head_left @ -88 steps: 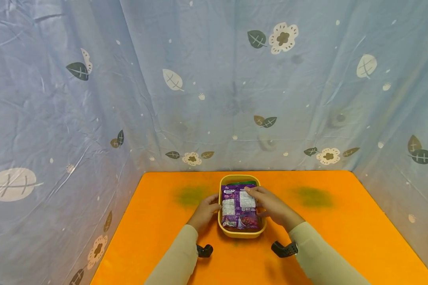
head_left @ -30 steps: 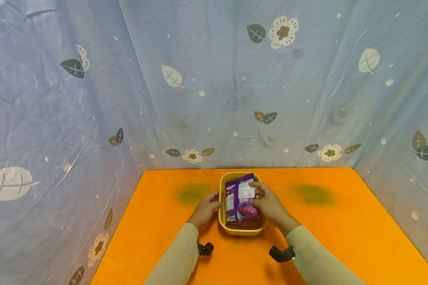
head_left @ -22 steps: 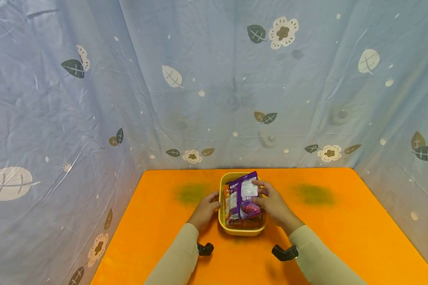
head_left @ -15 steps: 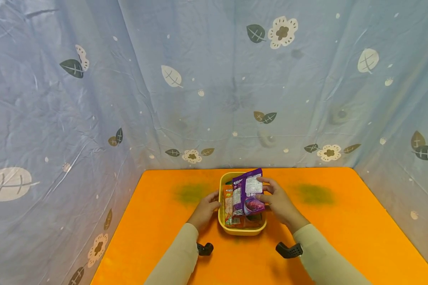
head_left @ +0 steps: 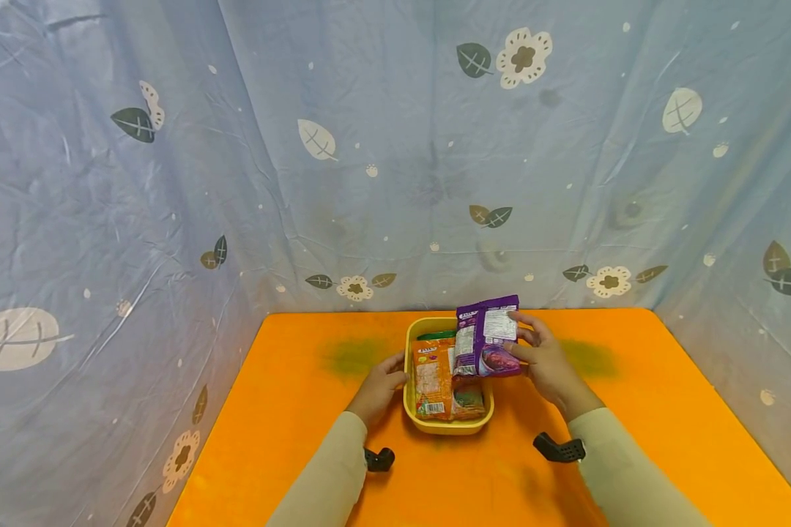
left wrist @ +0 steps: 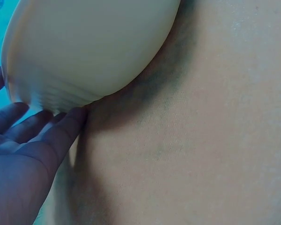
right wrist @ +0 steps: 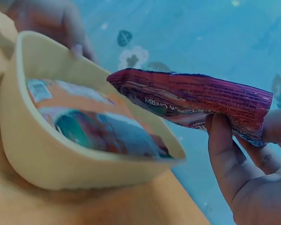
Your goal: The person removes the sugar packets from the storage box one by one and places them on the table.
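Fingers (right wrist: 220,152) of the right hand (head_left: 556,369) pinch the purple packet (head_left: 480,340) by one edge, above the right rim of the yellow box (head_left: 450,430). The left hand (head_left: 376,391) touches the box's left side. That small pinch might let the packet slip.

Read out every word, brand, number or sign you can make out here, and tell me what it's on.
"CHERRY", slightly blurred: on the purple packet, in the right wrist view.
Too small or blurred: the brand logos and fine print on the purple packet and the orange packet; any digits by the orange packet's barcode.
No lettering seen: the yellow container; the blue curtain, which shows flowers and leaves.
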Motion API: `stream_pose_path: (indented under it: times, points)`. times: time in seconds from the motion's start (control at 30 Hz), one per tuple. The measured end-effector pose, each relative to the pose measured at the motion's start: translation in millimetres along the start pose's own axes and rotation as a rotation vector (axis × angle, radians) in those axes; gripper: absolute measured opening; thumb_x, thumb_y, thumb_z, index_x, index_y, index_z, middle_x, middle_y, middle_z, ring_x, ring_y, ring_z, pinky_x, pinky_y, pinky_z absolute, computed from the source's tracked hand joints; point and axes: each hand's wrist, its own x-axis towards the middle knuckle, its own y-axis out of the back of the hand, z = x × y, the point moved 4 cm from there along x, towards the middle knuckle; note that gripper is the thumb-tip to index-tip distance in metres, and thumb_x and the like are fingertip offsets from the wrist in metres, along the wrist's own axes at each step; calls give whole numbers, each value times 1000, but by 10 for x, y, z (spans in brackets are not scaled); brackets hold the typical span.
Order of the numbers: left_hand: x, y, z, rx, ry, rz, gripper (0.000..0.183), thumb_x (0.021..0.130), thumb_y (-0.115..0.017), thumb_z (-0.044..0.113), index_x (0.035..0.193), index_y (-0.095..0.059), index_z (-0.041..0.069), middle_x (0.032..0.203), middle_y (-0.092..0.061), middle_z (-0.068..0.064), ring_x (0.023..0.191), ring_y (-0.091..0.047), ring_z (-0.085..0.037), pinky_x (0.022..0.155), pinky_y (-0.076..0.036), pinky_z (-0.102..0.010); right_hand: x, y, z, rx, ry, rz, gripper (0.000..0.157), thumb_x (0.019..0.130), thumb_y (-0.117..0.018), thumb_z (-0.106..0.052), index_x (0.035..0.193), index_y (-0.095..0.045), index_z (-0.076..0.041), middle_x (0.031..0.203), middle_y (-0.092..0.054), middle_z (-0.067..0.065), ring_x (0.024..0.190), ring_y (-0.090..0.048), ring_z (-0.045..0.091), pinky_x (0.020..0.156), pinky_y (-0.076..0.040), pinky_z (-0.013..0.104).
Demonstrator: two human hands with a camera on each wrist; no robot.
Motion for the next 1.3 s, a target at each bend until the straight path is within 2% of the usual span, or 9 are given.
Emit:
stream_pose_path:
  times: [0.2, 0.43, 0.67, 0.77, 1.03, 1.3]
  points:
    - [-10, -1, 9, -23, 4, -6, 63, 106, -59, 8, 166, -42, -1, 162, -50, -20, 141, -54, -35, 113, -49, -50, 6, 212, -24, 62, 6, 20, 64, 109, -63, 0, 166, -36, -12, 130, -58, 5, 95, -70, 14, 76, -63, 27]
    - [-5, 5, -3, -11, 4, 3, 63, 106, -61, 9, 166, -43, -1, 161, -50, -21, 142, -53, -36, 112, -50, -50, 14, 473, -11, 96, -4, 30, 66, 109, -65, -1, 167, -37, -17, 125, -63, -1, 91, -70, 11, 69, -58, 21]
    - [0, 17, 5, 22, 14, 20, 65, 105, -64, 11, 166, -44, 2, 163, -50, -16, 146, -49, -34, 115, -47, -49, 10, 665, 20, 110, -31, 15, 69, 109, -64, -1, 170, -36, -19, 130, -59, -3, 103, -71, 13, 86, -63, 30]
    - [5, 20, 9, 22, 14, 23, 65, 105, -64, 11, 166, -44, 2, 163, -49, -15, 147, -49, -34, 115, -47, -48, 14, 713, 31, 81, -32, 8, 69, 110, -63, -1, 171, -34, -17, 136, -56, 1, 105, -70, 14, 88, -62, 31]
    - [6, 17, -7, 16, 17, 20, 65, 104, -63, 9, 166, -44, 1, 162, -51, -16, 145, -51, -33, 114, -48, -48, 42, 771, 145, -60, -69, 2, 72, 111, -63, -4, 173, -29, -13, 162, -33, 31, 107, -67, 13, 90, -62, 33]
    - [11, -4, -23, -35, -16, -11, 64, 106, -58, 5, 165, -39, -6, 160, -49, -25, 140, -55, -38, 111, -51, -51, 122, 792, 312, -122, -60, -26, 68, 111, -59, 0, 172, -31, -11, 164, -32, 37, 109, -66, 13, 91, -62, 33]
